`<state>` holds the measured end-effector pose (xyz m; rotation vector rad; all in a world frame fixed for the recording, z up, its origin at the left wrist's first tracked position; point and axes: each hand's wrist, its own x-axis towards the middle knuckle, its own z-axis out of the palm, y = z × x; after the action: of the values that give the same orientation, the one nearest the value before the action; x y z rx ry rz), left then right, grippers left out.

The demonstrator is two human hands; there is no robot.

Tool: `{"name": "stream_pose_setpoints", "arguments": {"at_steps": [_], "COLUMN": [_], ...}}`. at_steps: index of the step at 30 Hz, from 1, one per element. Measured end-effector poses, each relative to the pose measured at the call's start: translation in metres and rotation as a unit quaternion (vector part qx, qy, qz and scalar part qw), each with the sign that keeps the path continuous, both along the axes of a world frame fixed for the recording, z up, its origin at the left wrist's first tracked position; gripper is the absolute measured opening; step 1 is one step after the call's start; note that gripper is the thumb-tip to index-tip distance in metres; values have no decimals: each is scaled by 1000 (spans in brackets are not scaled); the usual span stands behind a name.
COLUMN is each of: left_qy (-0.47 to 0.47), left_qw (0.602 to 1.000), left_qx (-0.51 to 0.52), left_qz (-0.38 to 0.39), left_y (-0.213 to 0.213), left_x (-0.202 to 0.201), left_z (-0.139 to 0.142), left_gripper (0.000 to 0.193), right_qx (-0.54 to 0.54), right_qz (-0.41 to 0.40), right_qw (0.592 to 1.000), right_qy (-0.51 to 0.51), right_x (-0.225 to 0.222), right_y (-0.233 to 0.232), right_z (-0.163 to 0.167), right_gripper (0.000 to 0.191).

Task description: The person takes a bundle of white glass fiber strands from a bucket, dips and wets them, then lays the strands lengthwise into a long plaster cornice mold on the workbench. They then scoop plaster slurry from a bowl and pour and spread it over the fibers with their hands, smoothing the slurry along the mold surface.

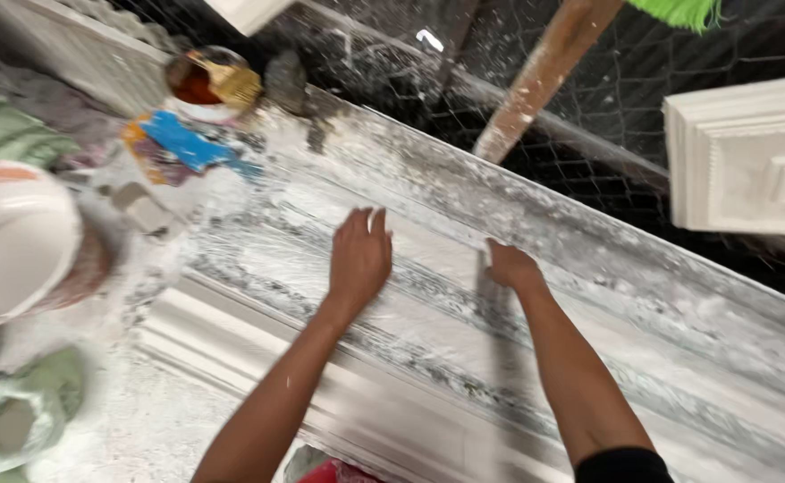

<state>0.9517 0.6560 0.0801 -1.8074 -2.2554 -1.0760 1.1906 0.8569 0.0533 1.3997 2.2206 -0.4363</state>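
Observation:
A long grey moulding form, smeared with white plaster, runs diagonally from upper left to lower right. My left hand lies flat, palm down with fingers together, on the wet plaster in the form's channel. My right hand rests a little to the right on the same surface, its fingers curled around what looks like a thin dark blade or scraper edge; blur hides the detail. A finished white moulding strip lies alongside the form's near edge.
A white bucket stands at the left, with a green sack below it. A tin with a brush and a blue-orange rag sit at the form's far end. A white cast panel is at right, a wooden post behind.

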Motion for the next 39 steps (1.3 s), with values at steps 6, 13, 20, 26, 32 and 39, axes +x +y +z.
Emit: {"name": "stream_pose_setpoints", "arguments": {"at_steps": [6, 13, 20, 26, 32, 39], "left_qy": [-198, -130, -678, -779, -799, -769], "left_qw": [953, 971, 652, 464, 344, 449], "left_qx": [89, -161, 277, 242, 323, 382], "left_qz": [-213, -117, 195, 346, 374, 246], "left_y": [-69, -73, -122, -106, -92, -101], "left_x": [97, 43, -199, -304, -321, -301], "left_z": [74, -17, -94, -86, -107, -75], "left_gripper": [46, 57, 40, 65, 53, 39], "right_qx": [-14, -196, -144, -205, -216, -209], "right_qz": [56, 2, -92, -134, -196, -188], "right_qw": [998, 962, 940, 889, 832, 802], "right_qy": [-20, 190, 296, 387, 472, 528], "right_x": [-31, -15, -5, -103, -183, -212], "right_y": [-52, -142, -193, -233, -280, -311], "right_z": [40, 102, 61, 11, 14, 19], "right_gripper": [47, 36, 44, 22, 27, 55]}}
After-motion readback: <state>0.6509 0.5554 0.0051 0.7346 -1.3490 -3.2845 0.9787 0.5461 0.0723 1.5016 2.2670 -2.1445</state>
